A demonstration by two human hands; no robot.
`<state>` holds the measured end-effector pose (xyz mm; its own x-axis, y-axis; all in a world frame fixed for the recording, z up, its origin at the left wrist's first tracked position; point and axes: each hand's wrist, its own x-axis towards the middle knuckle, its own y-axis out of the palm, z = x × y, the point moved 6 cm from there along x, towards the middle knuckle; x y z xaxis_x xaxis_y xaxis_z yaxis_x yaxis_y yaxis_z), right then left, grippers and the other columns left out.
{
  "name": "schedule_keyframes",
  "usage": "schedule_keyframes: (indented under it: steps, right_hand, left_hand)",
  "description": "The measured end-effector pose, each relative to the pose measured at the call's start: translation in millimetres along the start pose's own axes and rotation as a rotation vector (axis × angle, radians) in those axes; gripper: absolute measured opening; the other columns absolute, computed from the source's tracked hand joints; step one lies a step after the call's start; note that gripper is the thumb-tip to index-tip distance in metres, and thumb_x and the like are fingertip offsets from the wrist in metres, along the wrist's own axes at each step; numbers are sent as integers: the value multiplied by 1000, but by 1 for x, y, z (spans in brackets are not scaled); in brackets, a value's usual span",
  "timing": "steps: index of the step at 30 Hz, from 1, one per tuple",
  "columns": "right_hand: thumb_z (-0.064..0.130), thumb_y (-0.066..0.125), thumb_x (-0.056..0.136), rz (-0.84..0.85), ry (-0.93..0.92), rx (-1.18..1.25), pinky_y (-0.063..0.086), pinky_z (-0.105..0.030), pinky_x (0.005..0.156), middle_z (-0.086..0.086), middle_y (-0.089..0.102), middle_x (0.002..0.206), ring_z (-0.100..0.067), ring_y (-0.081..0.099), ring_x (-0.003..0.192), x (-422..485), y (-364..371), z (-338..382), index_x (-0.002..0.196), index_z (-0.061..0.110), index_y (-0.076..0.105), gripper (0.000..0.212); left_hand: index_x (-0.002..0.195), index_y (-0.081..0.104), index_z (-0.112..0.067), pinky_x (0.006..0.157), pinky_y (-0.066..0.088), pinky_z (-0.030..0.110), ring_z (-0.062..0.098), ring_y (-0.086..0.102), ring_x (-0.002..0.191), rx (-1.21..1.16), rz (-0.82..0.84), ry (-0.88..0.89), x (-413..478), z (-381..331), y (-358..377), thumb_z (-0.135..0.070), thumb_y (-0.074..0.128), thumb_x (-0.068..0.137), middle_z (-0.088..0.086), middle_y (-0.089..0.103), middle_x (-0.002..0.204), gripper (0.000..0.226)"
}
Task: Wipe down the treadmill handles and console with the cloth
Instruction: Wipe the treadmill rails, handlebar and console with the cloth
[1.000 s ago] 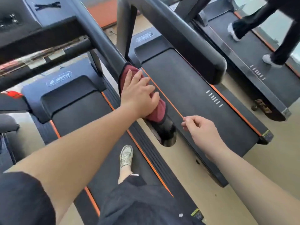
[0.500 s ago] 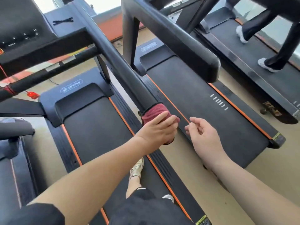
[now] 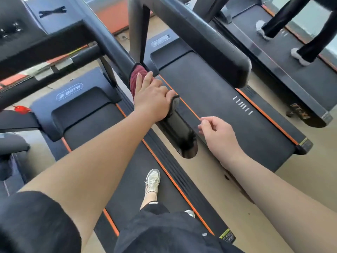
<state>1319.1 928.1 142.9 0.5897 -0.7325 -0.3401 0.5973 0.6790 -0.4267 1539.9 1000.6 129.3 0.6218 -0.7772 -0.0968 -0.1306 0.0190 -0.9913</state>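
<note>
Maroon terry cloth is wrapped over the long black glossy side handle of the treadmill, partway up the bar, with the bare rounded end of the handle showing below it. The left hand lies on top of the cloth. Its fingers curl over the far side of the bar and the forefinger lies along the fabric, so the cloth is clamped round the tube rather than merely laid on it. I judge this grip is chosen so that one slide cleans the top and both flanks at once. The forearm lines up with the handle, which suits a push-and-pull stroke along its length.

The right hand hovers just beside the handle's free end, touching nothing. Its fingers are loosely curled, thumb and forefinger close together, and it holds nothing that I can see. It seems kept near for balance, or ready to take the cloth.

The person stands on the dark grey running belt, one pale sneaker planted just beside the handle, which puts the whole bar within reach. The dark console panel sits at the upper left, well apart from the cloth. By my reading the work is on the handle, with the console yet to come.
</note>
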Motion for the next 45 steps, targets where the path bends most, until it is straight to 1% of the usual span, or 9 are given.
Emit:
schedule_keyframes:
  steps: [6,13,16,21,25,30,35,38,45]
  right_hand:
    - [27,51,100,-5,63,47,53,-37,91,-8,74,97,-27,68,97,-5,-13,-19,92,14,68,23]
    - [30,51,103,50,5,24,56,-24,80,2,77,89,-10,72,86,-41,-55,-36,91,23,73,26]
    - [35,51,104,59,-23,36,54,-14,70,2,77,86,-7,73,82,-48,-89,-39,94,17,75,32]
    - [65,51,93,79,37,104,59,-50,88,-14,74,94,-32,70,93,-39,-117,-35,100,9,72,61]
    - [44,58,100,81,70,309,60,-34,73,-9,78,91,-20,73,86,-7,-127,-12,99,14,75,35]
    - [35,56,102,-9,29,252,57,-42,83,-9,77,93,-15,67,82,58,-154,12,93,19,78,28]
    - [17,45,108,190,-53,226,49,-17,52,6,72,69,-4,63,59,110,-169,68,99,8,72,30]
    - [25,48,107,210,-131,135,46,-21,56,4,67,69,-7,57,60,144,-187,93,91,10,70,31]
    - [33,52,104,108,-230,-58,43,-28,58,-20,65,83,-13,53,63,232,-220,108,86,9,64,32]
  left_hand:
    - [111,73,-19,124,6,58,34,39,141,-53,-134,211,-77,-68,16,-77,41,87,0,66,122,71]
    - [79,73,-21,117,33,52,27,67,104,-11,-341,482,-118,-128,49,-34,62,99,-3,72,82,26]
    - [86,72,-19,113,33,36,27,69,90,-322,-286,248,-121,-148,27,-37,56,101,-1,75,80,28]
    - [96,63,-26,84,54,39,13,65,82,-1159,-184,-160,-110,-189,-22,-44,53,103,-7,70,82,22]
    - [109,65,-31,92,54,40,10,67,96,-1266,-112,-59,-95,-224,-35,-43,51,103,-11,72,96,20]
    - [113,73,-20,101,50,33,5,66,109,-1349,-98,-85,-33,-211,-41,-27,52,106,-10,73,111,23]
    - [133,56,-28,72,50,9,-11,66,87,-1474,31,-314,29,-204,-53,-11,69,94,-9,70,109,45]
    - [131,59,-24,75,62,28,7,74,92,-1640,168,-288,62,-206,-60,-13,77,90,1,75,107,46]
    - [86,71,-18,72,61,45,26,73,82,-1389,26,-427,115,-194,-73,-34,81,81,9,74,87,19]
